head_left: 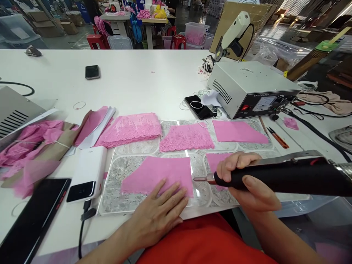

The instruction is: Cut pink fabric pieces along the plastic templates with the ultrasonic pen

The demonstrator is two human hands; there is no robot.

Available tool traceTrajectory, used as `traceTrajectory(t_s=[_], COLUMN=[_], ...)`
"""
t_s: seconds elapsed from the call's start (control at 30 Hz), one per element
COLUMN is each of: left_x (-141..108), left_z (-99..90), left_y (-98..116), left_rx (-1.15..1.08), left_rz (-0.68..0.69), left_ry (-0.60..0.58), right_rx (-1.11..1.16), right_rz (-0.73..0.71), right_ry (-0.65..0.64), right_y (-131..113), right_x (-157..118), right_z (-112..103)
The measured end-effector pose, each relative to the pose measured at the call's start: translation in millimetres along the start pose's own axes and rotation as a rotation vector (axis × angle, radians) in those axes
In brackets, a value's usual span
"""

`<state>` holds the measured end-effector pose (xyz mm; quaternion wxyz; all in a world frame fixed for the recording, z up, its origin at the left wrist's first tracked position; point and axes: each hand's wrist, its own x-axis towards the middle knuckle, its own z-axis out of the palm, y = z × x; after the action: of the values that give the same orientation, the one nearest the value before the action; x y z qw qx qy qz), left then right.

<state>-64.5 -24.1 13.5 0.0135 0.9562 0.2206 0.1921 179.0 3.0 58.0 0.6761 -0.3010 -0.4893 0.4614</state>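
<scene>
My left hand [162,211] lies flat with its fingers spread on a pink fabric piece [162,172]. That piece rests on a grey marbled tray [115,198]. My right hand [247,179] is wrapped around a black handheld tool with a thin metal tip [291,178]. The tip points left, close to the right edge of the pink piece. Another pink piece [216,159] lies partly hidden behind my right hand. Farther back on the tray are a pink lace piece [187,137] and a plain pink piece [239,132]. A pink lace stack [132,128] sits at the tray's back left.
A grey power unit [253,88] stands back right, with a cable [319,135] running toward the tool. An orange cutter [277,137] lies near it. At left are a white power bank [88,172], a black tablet-like device [33,216] and bundled pink fabric [35,143]. A phone [199,106] lies behind the tray.
</scene>
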Motion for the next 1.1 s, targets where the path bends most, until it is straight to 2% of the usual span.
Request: traceTrajectory(t_s=[0.37,0.57,0.7,0.8,0.93,1.1], left_x=[-2,-5,-8,-16,-39,-64], left_z=[1.2,0.9,-1.1,-9.2,-20.4,-17.1], left_y=[1,5,7,6,-1,-10], left_rx=[0.013,0.000,-0.004,0.023,0.171,0.259], left_rz=[0.003,-0.014,-0.034,-0.114,-0.310,-0.423], left_ry=[-0.015,-0.086,-0.104,-0.081,0.039,0.118], right_rx=[0.001,-0.039,-0.086,-0.061,-0.040,0.004], right_rz=[0.008,0.094,0.114,0.072,-0.003,-0.060], right_ry=[-0.039,-0.027,0.001,0.065,0.177,0.141], right_y=[-1,-3,-6,-5,5,23], right_x=[-5,-12,-6,3,16,31], right_z=[7,3,5,11,17,24])
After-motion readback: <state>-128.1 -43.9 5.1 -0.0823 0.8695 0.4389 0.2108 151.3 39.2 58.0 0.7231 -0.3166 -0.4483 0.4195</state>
